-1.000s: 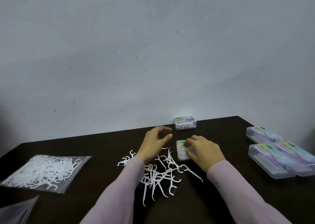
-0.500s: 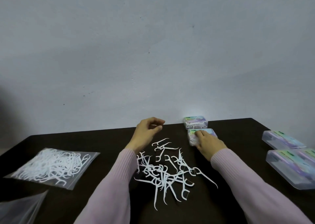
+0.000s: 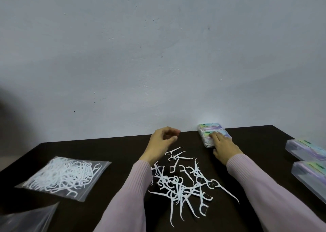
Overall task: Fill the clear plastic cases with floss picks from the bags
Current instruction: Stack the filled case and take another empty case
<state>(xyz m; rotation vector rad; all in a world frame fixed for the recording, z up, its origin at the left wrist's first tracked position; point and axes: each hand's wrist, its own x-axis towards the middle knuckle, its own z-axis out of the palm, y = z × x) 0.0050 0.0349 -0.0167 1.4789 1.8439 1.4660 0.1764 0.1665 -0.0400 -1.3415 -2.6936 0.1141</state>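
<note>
Parking filled clear plastic case [image 3: 210, 140] at wall under flat right hand [image 3: 224, 148]; left hand [image 3: 161, 143] loosely curled, empty; next, fetching an empty case [image 3: 307, 149].

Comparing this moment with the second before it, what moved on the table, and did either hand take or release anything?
The right hand pushed the small filled case away across the table until it sits against the other filled case by the wall; its fingers rest flat on it. The left hand stayed loosely curled, holding nothing. The loose floss picks, the bag of picks and the cases at right did not move.
</note>
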